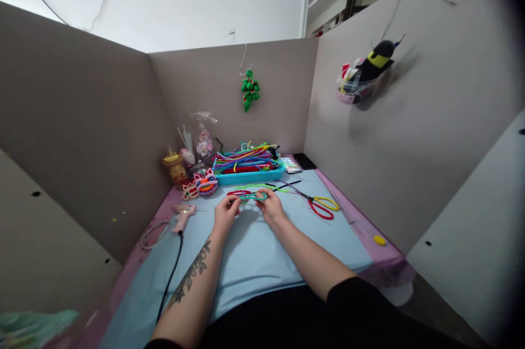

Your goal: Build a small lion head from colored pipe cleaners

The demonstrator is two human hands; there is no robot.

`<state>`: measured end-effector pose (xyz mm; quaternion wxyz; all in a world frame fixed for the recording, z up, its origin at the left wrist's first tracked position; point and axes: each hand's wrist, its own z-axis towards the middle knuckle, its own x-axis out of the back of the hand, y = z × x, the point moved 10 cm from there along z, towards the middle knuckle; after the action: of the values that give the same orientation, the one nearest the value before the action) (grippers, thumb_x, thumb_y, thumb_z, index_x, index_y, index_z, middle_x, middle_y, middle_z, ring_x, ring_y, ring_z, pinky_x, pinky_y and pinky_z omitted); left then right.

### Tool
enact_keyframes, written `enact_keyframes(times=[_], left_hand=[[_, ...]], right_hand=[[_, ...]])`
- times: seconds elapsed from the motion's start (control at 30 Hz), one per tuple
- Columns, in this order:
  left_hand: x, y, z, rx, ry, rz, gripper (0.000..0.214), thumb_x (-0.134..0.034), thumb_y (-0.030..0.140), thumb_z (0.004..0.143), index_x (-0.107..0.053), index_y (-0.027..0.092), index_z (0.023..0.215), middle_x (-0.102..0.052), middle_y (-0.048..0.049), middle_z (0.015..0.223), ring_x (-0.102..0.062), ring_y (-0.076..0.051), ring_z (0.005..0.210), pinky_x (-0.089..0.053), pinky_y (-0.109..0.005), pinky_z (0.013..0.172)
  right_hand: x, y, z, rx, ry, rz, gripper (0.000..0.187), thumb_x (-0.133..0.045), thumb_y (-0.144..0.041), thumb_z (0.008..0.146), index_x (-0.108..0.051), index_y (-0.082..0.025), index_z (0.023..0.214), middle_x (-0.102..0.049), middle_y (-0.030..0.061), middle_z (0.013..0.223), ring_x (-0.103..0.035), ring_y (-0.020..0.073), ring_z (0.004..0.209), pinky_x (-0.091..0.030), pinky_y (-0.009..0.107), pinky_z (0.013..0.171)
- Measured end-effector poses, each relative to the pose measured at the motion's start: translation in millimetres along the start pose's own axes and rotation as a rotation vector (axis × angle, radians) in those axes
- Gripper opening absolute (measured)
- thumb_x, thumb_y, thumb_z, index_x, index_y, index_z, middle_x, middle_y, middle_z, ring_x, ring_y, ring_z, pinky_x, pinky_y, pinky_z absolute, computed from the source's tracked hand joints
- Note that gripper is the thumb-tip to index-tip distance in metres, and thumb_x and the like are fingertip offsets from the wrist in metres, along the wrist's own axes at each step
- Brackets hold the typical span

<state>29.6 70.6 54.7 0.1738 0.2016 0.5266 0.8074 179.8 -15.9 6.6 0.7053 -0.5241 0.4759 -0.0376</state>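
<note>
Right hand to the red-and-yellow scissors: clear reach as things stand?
Probably yes. The scissors lie just right of the right hand with nothing between them, though its fingers are pinching a teal pipe cleaner.

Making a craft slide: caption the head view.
Left hand and right hand pinch a teal pipe cleaner over a blue mat, scissors alongside.
</note>
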Motion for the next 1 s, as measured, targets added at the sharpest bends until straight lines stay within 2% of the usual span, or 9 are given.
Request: enact_keyframes(times=[0.13,0.27,0.33,0.47,0.6,0.7,0.77,0.87,1.0], left_hand=[[-5.7,2,-2,-0.019,-0.034,0.003,0.025,-0.063,0.039,0.071,-0.062,0.015,0.079,-0.056,0.0033,0.049,-0.051,-0.009,0.042,-0.039,-0.020,0.044],[-11.4,5,-5,-0.041,-0.084,0.018,0.023,-0.062,0.038,0.073,-0.063,0.015,0.079,-0.056,0.0030,0.052,-0.053,-0.010,0.044,-0.041,-0.020,0.046],[-13.2,7,-6,-0.051,-0.103,0.019,0.022,-0.062,0.037,0.073,-0.063,0.015,0.077,-0.057,0.0026,0.054,-0.053,-0.010,0.045,-0.042,-0.020,0.046],[-13.0,10,-7,-0.062,-0.106,0.029,0.021,-0.062,0.037,0.073,-0.062,0.015,0.076,-0.056,0.0030,0.053,-0.052,-0.009,0.045,-0.041,-0.020,0.046],[-6.5,7,-3,-0.041,-0.056,0.019,0.023,-0.062,0.038,0.073,-0.062,0.015,0.076,-0.055,0.0031,0.052,-0.051,-0.009,0.045,-0.041,-0.020,0.047],[0.2,2,0,-0.005,-0.008,0.006,0.025,-0.062,0.040,0.073,-0.062,0.015,0.077,-0.055,0.0031,0.052,-0.050,-0.009,0.044,-0.040,-0.020,0.046],[3.3,-2,1,0.019,0.009,0.000,0.026,-0.062,0.041,0.073,-0.061,0.015,0.078,-0.055,0.0032,0.052,-0.050,-0.009,0.044,-0.039,-0.019,0.045],[3.6,-4,2,0.042,0.001,-0.010,0.026,-0.061,0.041,0.073,-0.060,0.015,0.078,-0.054,0.0035,0.051,-0.049,-0.008,0.043,-0.037,-0.019,0.044],[-0.3,-2,1,0.035,-0.033,-0.018,0.026,-0.061,0.041,0.072,-0.060,0.015,0.076,-0.053,0.0038,0.050,-0.048,-0.008,0.043,-0.037,-0.019,0.045]], right_hand=[[1,17,-3,-0.152,0.019,0.065,0.035,-0.079,-0.024,0.045,-0.053,-0.021,0.069,-0.056,-0.0062,0.057,-0.055,0.0101,0.054,-0.038,0.019,0.046],[-1,21,-5,-0.166,-0.009,-0.001,0.033,-0.078,-0.017,0.041,-0.055,-0.019,0.065,-0.058,-0.0057,0.059,-0.049,0.0073,0.051,-0.031,0.018,0.045],[-3,19,-6,-0.114,-0.026,-0.084,0.031,-0.077,-0.018,0.041,-0.057,-0.018,0.063,-0.059,-0.0052,0.059,-0.047,0.0072,0.051,-0.030,0.019,0.048],[-12,11,-7,0.024,-0.113,-0.216,0.024,-0.077,-0.025,0.047,-0.059,-0.018,0.062,-0.060,-0.0031,0.065,-0.051,0.0105,0.059,-0.037,0.023,0.059],[-16,3,-6,0.133,-0.174,-0.336,0.021,-0.074,-0.030,0.054,-0.064,-0.019,0.069,-0.063,0.0031,0.090,-0.056,0.0175,0.083,-0.041,0.029,0.077],[-19,-4,-5,0.192,-0.227,-0.447,0.021,-0.069,-0.034,0.061,-0.069,-0.021,0.078,-0.059,0.0061,0.109,-0.052,0.0226,0.103,-0.038,0.034,0.089],[-22,-9,-6,0.238,-0.273,-0.512,0.023,-0.065,-0.035,0.066,-0.071,-0.022,0.084,-0.056,0.0061,0.114,-0.049,0.0232,0.108,-0.036,0.035,0.093],[-27,-18,-9,0.325,-0.304,-0.624,0.026,-0.058,-0.039,0.073,-0.071,-0.024,0.090,-0.057,0.0056,0.106,-0.052,0.0206,0.099,-0.040,0.034,0.088],[-28,-29,-15,0.444,-0.256,-0.750,0.029,-0.051,-0.042,0.080,-0.072,-0.024,0.089,-0.057,0.0042,0.085,-0.053,0.0168,0.078,-0.044,0.031,0.075]])
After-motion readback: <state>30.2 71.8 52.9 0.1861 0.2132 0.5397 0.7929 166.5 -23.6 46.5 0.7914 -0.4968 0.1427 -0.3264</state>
